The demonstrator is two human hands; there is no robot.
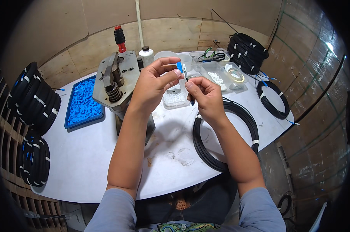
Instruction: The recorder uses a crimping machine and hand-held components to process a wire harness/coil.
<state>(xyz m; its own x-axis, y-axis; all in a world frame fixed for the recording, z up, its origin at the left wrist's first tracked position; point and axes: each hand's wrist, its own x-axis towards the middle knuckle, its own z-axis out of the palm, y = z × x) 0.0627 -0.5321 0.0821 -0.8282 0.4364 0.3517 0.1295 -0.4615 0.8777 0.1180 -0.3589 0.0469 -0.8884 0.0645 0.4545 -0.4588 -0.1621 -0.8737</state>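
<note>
My left hand (157,81) pinches a small blue plastic connector housing (179,67) between thumb and fingertips, raised above the middle of the table. Just right of it, my right hand (206,94) grips the end of a black cable (187,79) between thumb and forefinger. A thin, light-coloured tip (184,68) points up from the cable end, close beside the blue housing; whether they touch I cannot tell. Below the right hand's fingers a dark blue bit (192,103) shows on the cable. Under my right forearm lies a coil of black cable (198,143) tied with white bands.
Left of my hands stands a metal hand press (120,71). Beyond it a blue tray (85,123) holds many blue housings. Clear plastic boxes (176,103), a white bottle (146,55) and pliers (211,57) sit at the back. More cable coils (34,100) flank the table.
</note>
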